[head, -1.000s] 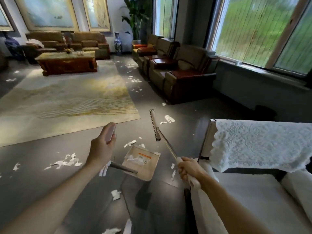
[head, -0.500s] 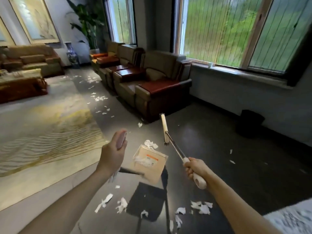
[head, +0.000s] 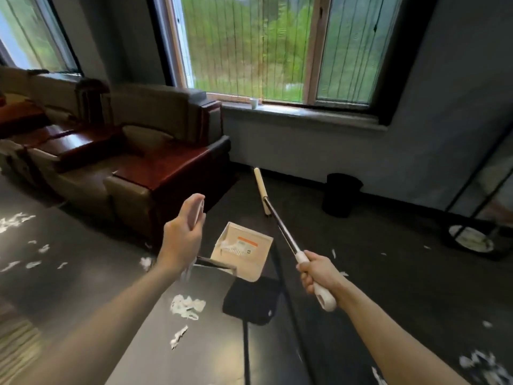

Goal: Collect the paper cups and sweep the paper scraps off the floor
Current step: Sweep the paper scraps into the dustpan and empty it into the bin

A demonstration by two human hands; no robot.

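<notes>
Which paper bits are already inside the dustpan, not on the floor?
The white scraps in the beige dustpan that the left hand holds. Every other scrap, like the big clump nearby, lies on the floor.

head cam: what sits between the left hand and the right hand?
In the head view, the dustpan, whose handle the left hand grips, with paper scraps in it. The right hand grips the broom just beside it.

Reception lounge: leather armchairs [head: 144, 162], windows [head: 249, 48].
</notes>
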